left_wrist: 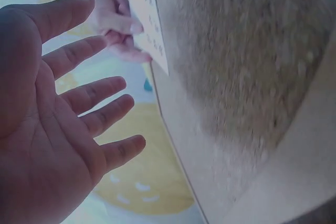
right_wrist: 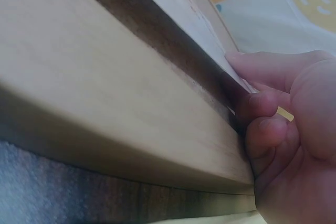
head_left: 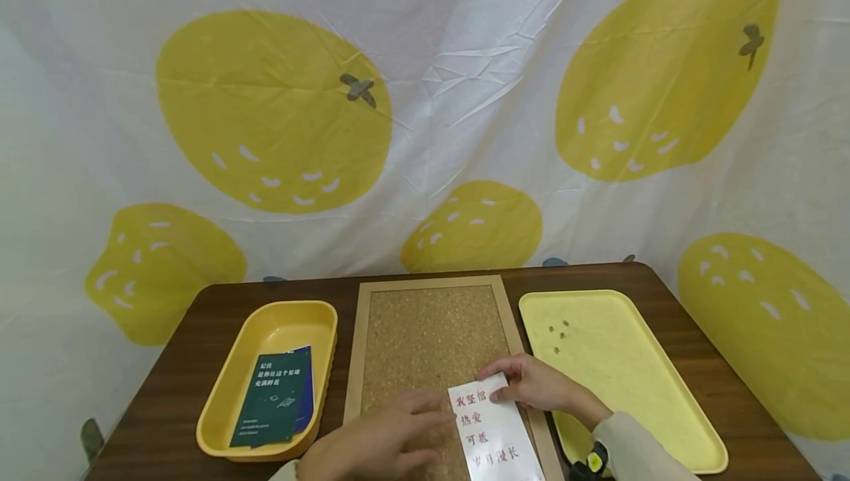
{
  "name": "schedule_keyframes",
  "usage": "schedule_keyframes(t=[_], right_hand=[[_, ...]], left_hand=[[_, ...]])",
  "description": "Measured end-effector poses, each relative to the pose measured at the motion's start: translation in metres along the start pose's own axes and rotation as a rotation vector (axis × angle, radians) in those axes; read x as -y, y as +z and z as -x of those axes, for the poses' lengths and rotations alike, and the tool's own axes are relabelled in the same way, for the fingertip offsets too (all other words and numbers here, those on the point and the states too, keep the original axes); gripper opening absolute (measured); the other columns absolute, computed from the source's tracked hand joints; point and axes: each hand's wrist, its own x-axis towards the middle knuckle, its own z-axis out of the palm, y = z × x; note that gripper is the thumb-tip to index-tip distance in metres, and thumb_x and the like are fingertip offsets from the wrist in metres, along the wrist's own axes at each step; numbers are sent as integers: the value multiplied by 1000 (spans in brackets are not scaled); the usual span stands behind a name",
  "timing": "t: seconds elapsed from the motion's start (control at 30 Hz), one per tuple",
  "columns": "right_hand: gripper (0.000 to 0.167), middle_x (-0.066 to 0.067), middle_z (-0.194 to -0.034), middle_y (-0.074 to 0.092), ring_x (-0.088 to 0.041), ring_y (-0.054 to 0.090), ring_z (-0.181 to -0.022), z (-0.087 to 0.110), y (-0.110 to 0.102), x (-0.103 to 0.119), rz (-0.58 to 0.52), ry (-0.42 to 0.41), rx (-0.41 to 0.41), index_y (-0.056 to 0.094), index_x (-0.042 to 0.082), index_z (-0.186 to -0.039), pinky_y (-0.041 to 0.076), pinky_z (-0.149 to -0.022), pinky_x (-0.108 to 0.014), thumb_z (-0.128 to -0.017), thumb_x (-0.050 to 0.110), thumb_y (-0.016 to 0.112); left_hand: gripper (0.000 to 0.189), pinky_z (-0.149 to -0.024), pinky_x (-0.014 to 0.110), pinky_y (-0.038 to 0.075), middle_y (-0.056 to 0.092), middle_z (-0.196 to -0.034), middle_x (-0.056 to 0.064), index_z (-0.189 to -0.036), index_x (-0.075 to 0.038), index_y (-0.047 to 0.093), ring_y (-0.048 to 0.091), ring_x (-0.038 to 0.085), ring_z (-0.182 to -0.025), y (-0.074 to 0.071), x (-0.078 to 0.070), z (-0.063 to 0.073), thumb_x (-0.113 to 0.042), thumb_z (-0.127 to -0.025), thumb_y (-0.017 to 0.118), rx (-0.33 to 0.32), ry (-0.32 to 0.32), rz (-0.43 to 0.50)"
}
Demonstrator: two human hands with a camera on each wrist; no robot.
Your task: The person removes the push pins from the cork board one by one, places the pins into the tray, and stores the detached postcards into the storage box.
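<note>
A white card (head_left: pixel 494 429) with red Chinese characters lies tilted over the lower right part of a wood-framed cork board (head_left: pixel 432 333). My right hand (head_left: pixel 531 385) pinches the card by its upper right edge, thumb on top and fingers beneath, as the right wrist view shows. To the left of the card, my left hand (head_left: pixel 392 437) hovers over the cork, blurred in the head view. Its fingers (left_wrist: pixel 86 95) are spread and hold nothing in the left wrist view.
On the left, a yellow basin (head_left: pixel 219 400) holds a dark green card (head_left: pixel 272 400) over a blue one (head_left: pixel 307 400). A pale yellow tray (head_left: pixel 637 378) on the right carries several small brass-coloured pieces (head_left: pixel 562 335). All stand on a dark wooden table (head_left: pixel 166 392) before a lemon-print curtain.
</note>
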Motion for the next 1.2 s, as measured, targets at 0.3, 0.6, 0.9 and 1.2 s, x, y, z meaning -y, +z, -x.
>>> schedule_keyframes(t=[0.3, 0.6, 0.9, 1.2], right_hand=[[32, -9, -94, 74, -2, 34, -45, 0, 0, 0, 8, 8, 0, 68, 4, -123, 33, -43, -17, -91, 6, 68], [31, -8, -95, 74, -2, 34, -45, -1, 0, 0, 7, 24, -4, 69, 6, -121, 32, -43, -17, -90, 6, 69], [32, -9, -99, 74, -2, 35, -46, -2, -1, 0, -1, 15, -2, 69, 5, -122, 33, -44, -17, -90, 6, 69], [32, -9, -98, 73, -2, 34, -46, -1, 0, -1, -5, 15, -5, 69, 5, -122, 33, -43, -17, -90, 6, 69]], left_hand=[[47, -111, 46, 39, 46, -150, 8, -142, -19, 55, 44, 26, -138, -12, 3, 17, -37, -99, 59, -64, -94, -90], [48, -113, 51, 36, 43, -153, 4, -144, -24, 52, 39, 26, -141, -23, 9, 31, -38, -99, 60, -71, -203, -20], [47, -109, 55, 39, 43, -152, 1, -144, -35, 49, 41, 25, -139, -40, 16, 50, -49, -99, 54, -165, -232, 32], [47, -105, 60, 40, 42, -153, 12, -145, -32, 49, 41, 34, -139, -51, 22, 73, -42, -100, 57, -248, -282, 42]])
